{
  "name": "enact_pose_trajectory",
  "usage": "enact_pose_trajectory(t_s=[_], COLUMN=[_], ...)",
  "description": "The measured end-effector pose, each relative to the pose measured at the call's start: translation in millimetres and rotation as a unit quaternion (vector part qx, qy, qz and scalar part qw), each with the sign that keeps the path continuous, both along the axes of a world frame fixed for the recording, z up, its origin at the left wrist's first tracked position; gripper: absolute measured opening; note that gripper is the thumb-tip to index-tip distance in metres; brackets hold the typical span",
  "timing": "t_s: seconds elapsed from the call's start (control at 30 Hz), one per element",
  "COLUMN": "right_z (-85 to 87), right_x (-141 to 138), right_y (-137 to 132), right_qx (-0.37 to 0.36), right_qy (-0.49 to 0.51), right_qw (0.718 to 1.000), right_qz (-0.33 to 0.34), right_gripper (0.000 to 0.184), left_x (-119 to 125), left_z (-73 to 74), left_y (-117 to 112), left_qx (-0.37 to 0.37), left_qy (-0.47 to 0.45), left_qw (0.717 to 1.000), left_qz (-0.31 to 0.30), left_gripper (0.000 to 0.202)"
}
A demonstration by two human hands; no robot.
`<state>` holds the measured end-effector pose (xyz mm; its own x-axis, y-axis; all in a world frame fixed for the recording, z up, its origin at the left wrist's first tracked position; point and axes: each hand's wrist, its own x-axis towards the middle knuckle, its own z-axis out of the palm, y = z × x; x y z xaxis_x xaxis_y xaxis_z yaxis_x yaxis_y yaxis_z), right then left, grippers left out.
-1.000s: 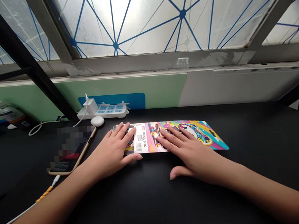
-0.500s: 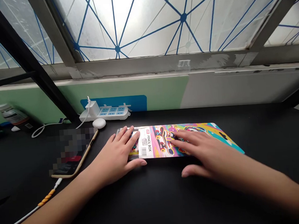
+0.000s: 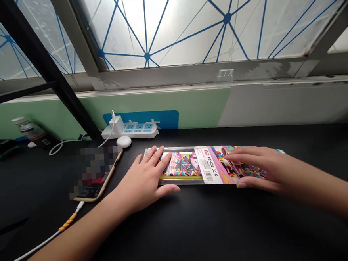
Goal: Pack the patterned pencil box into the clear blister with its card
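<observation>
A clear plastic pencil box (image 3: 179, 165) with a colourful cartoon print lies flat on the black desk. My left hand (image 3: 144, 180) grips its left end, with fingers on top and thumb at the front edge. A glossy printed paper sleeve (image 3: 221, 165) with a white "PENCIL BOX" label covers the box's right part and extends beyond it. My right hand (image 3: 257, 168) holds this sleeve, with fingers on top and thumb at the front edge. The sleeve's far right end is hidden under that hand.
A gold-edged phone (image 3: 96, 173) with a blurred screen lies left of my left hand, its white cable trailing towards the lower left. Behind stand a white power strip (image 3: 132, 130), a white round object (image 3: 124, 141) and a bottle (image 3: 27, 128). A black metal bar crosses the upper left.
The sleeve and my right hand have slid right along the box, uncovering more of its print. My left hand stays on the box's left end. The view has shifted slightly.
</observation>
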<state>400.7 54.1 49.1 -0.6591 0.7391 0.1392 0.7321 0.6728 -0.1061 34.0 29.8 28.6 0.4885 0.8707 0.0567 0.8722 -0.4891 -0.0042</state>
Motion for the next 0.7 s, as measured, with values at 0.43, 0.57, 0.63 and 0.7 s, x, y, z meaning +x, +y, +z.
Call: enact_pose_trajectory(t_s=[0.43, 0.57, 0.63, 0.7], right_z=[-18.2, -15.4, -16.5, -15.8], right_x=[-31.1, -14.6, -8.3, -2.1], right_y=[-0.9, 5.2, 8.8, 12.2], right_qx=[-0.017, -0.028, -0.021, -0.017], right_qy=[-0.048, -0.034, -0.021, -0.012], right_qw=[0.998, 0.999, 0.999, 1.000], right_qz=[0.040, 0.025, 0.022, 0.020], right_gripper=[0.065, 0.067, 0.074, 0.081], left_x=[-21.5, -33.6, -41.7, -48.9], left_z=[6.5, 8.2, 8.9, 9.8], left_y=[13.6, 20.4, 24.7, 28.3], left_qx=[-0.036, -0.065, -0.075, -0.075], left_qy=[0.011, 0.004, -0.003, -0.009], left_qw=[0.999, 0.997, 0.995, 0.994], left_qz=[0.023, 0.045, 0.060, 0.074], left_gripper=[0.096, 0.093, 0.093, 0.094])
